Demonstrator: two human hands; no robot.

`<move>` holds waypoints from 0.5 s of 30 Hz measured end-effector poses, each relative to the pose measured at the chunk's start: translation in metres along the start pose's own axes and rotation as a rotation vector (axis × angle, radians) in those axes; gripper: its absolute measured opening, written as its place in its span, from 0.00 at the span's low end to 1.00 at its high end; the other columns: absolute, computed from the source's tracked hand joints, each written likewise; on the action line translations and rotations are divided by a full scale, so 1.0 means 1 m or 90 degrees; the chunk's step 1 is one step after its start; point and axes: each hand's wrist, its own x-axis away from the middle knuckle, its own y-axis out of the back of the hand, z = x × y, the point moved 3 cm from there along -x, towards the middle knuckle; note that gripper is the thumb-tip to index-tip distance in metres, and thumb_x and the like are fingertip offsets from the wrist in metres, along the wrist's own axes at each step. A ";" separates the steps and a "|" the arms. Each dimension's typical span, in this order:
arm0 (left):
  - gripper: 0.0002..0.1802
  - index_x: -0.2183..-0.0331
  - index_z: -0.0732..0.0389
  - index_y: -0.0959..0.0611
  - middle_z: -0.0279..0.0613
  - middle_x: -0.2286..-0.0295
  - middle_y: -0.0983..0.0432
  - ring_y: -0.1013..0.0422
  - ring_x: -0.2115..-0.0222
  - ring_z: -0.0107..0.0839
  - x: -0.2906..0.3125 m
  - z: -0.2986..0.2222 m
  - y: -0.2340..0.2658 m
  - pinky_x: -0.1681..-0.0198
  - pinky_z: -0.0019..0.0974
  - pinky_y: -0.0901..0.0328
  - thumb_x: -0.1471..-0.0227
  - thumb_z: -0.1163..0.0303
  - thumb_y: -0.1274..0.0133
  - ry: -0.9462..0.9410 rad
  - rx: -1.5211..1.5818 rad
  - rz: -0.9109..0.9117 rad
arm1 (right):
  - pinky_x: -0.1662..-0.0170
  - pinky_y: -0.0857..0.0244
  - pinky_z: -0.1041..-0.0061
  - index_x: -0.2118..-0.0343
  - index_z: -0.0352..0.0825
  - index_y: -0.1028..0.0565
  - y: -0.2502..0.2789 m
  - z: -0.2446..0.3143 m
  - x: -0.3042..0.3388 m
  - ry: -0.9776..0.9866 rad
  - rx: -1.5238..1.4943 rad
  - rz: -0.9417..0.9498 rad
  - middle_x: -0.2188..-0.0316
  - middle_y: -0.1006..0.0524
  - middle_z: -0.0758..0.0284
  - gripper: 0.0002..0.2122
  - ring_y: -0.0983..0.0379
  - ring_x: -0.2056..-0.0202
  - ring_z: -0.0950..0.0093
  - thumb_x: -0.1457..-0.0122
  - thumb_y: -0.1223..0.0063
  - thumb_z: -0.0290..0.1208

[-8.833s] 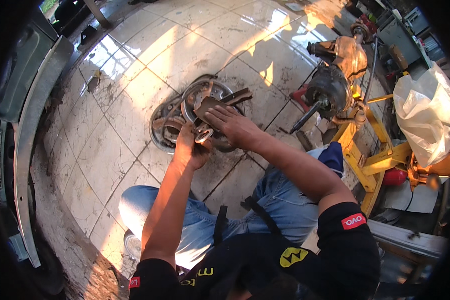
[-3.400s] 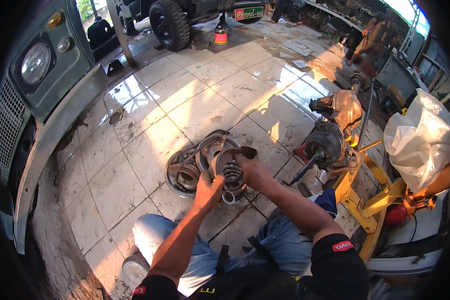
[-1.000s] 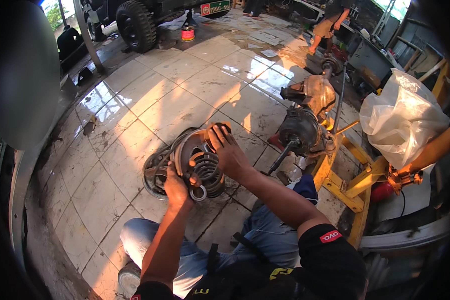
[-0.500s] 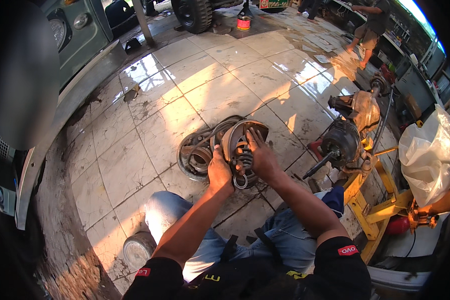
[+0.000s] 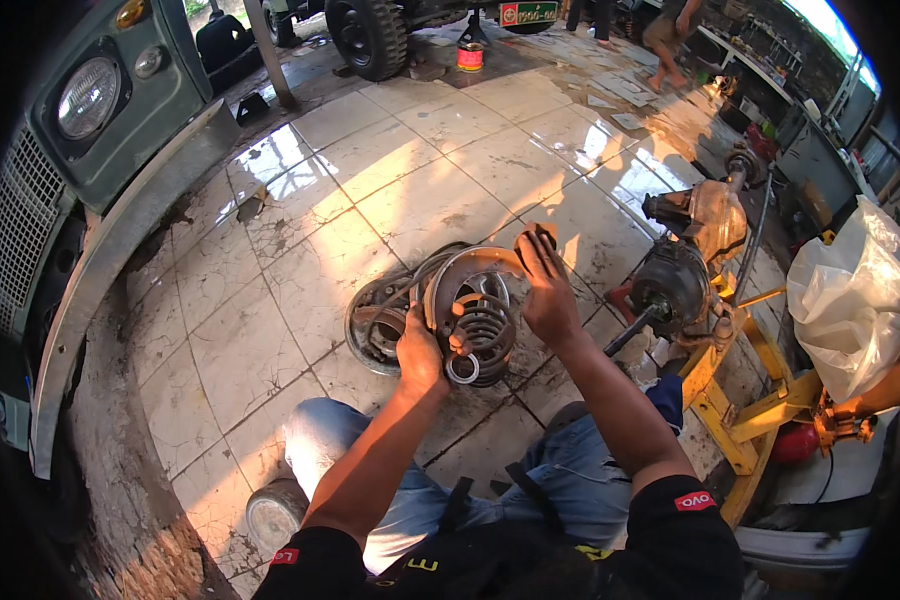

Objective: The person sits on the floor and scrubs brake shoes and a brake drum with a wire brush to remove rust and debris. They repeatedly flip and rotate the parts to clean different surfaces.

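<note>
A curved metal brake shoe [image 5: 446,278] stands tilted over the parts between my knees. My left hand [image 5: 421,352] grips its near left end, fingers wrapped partly out of sight behind it. At its far right end is my right hand [image 5: 548,292], fingers extended together against a small brown sheet-like piece [image 5: 536,238]; its exact kind I cannot make out. Below the shoe lie a coil spring [image 5: 488,328] and a pale metal ring [image 5: 463,370]. Just left of them, a round metal part [image 5: 355,345] lies with a dark belt or hose looped over it.
An axle assembly [image 5: 705,240] rests to the right by a yellow metal stand [image 5: 735,425]. A clear plastic bag [image 5: 845,300] hangs beside it. A vehicle's bumper [image 5: 90,285] curves along the left. A can [image 5: 277,510] stands by my left knee; another person [image 5: 668,45] is far right.
My right hand has slid forward and right to the brake shoe's far end, revealing the brown piece. My left hand and the shoe have shifted slightly left; the background person has moved left.
</note>
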 end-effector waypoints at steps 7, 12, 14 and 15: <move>0.23 0.63 0.60 0.29 0.38 0.79 0.38 0.38 0.82 0.31 0.005 -0.001 0.000 0.79 0.36 0.40 0.37 0.52 0.71 0.059 0.012 0.047 | 0.37 0.62 0.58 0.39 0.31 0.41 -0.007 -0.002 0.001 -0.033 0.032 0.017 0.38 0.44 0.54 0.32 0.55 0.35 0.58 0.39 0.66 0.53; 0.23 0.58 0.56 0.30 0.40 0.71 0.30 0.41 0.81 0.27 0.021 0.006 -0.015 0.80 0.31 0.41 0.36 0.51 0.73 0.104 -0.025 0.033 | 0.38 0.62 0.53 0.42 0.31 0.37 0.000 -0.006 -0.009 -0.080 0.086 -0.057 0.43 0.36 0.53 0.29 0.49 0.37 0.56 0.37 0.69 0.50; 0.21 0.58 0.55 0.30 0.41 0.71 0.30 0.41 0.81 0.28 0.020 0.009 -0.011 0.80 0.32 0.41 0.36 0.52 0.71 0.114 -0.023 0.017 | 0.37 0.63 0.52 0.41 0.32 0.38 -0.009 -0.005 -0.007 -0.092 0.074 -0.032 0.42 0.37 0.53 0.28 0.50 0.37 0.55 0.36 0.72 0.49; 0.20 0.57 0.56 0.30 0.41 0.71 0.30 0.41 0.81 0.27 0.019 0.010 -0.010 0.80 0.32 0.41 0.36 0.52 0.70 0.123 -0.032 -0.004 | 0.36 0.65 0.52 0.40 0.32 0.41 -0.016 0.003 -0.006 -0.064 0.036 -0.015 0.41 0.38 0.52 0.28 0.52 0.36 0.54 0.35 0.76 0.48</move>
